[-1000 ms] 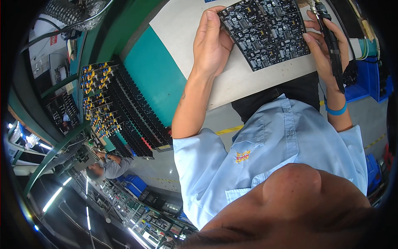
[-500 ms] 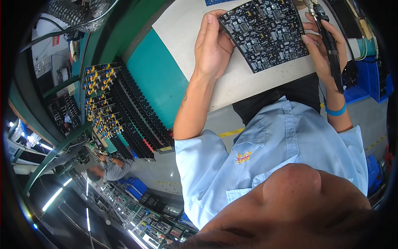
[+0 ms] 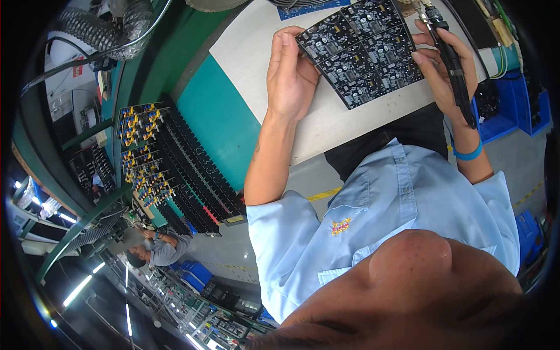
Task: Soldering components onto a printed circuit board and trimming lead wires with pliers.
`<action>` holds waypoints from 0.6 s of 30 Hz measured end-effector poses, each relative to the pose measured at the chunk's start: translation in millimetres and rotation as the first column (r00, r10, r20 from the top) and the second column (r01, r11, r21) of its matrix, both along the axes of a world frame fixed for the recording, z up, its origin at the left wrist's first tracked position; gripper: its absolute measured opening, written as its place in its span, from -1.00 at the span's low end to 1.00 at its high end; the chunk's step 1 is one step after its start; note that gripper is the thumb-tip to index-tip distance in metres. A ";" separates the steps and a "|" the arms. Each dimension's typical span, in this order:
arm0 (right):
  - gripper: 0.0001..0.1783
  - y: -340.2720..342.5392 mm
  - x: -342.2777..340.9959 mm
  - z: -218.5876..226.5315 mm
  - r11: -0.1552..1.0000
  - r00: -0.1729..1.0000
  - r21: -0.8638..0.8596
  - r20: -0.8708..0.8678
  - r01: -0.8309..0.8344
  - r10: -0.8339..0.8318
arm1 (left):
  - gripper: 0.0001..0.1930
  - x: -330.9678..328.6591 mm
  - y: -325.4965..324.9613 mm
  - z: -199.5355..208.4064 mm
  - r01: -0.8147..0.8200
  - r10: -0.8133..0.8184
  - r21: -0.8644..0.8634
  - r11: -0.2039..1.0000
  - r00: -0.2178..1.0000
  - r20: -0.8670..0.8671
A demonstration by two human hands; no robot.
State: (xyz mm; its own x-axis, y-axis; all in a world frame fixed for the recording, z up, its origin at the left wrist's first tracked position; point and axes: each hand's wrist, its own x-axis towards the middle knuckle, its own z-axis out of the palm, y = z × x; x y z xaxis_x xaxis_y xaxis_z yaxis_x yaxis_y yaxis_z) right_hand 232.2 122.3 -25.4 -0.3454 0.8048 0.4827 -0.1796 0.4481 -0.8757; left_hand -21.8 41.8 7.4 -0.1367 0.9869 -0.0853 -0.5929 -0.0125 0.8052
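Observation:
A black circuit board panel [image 3: 363, 55], divided into several like sections with small parts on it, is held up tilted over the pale work surface. My left hand [image 3: 289, 79] grips its left edge, thumb on the near side and fingers behind. At the opposite edge is my right hand [image 3: 449, 87], its fingertips and thumb touching the panel. That same hand also holds what looks like a soldering iron [image 3: 451, 64], with a black handle and a metal front end pointing up and away. A blue wristband [image 3: 468, 153] circles my right wrist.
Left of the pale work surface [image 3: 318, 140] is a green mat [image 3: 213, 116], then racked black strips [image 3: 189, 157] and boards with yellow parts [image 3: 140, 125]. Beyond, a blue board [image 3: 309, 10] lies under coiled wire. Blue bins [image 3: 501, 116] stand right. Farther left, another person [image 3: 166, 248] works.
The view has shifted a little, so more of the blue board and coiled wire shows at the top. Both hands keep their hold, and the panel sits slightly farther left in view.

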 end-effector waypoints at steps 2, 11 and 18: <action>-0.35 1.1 1.2 1.2 1.000 1.000 -0.005 -0.015 -0.009 0.009 | -0.72 2.2 1.1 0.4 -0.009 0.009 -0.015 1.000 1.000 0.005; -0.36 11.3 17.8 10.8 1.000 1.000 0.013 -0.008 -0.003 0.004 | -0.73 16.0 12.2 12.4 -0.017 0.018 -0.027 0.999 1.000 0.019; -0.35 14.4 22.6 20.4 0.997 0.999 0.072 0.031 0.039 -0.041 | -0.73 21.4 14.6 17.5 -0.018 0.019 -0.043 0.999 1.000 0.018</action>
State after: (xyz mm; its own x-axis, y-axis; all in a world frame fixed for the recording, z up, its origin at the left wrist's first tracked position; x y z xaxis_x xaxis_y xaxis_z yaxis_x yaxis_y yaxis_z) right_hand 254.7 136.7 -5.0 -0.3299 0.7823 0.5284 -0.1324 0.5159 -0.8464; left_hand -0.4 56.4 24.9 -0.1530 0.9797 -0.1299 -0.6072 0.0105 0.7945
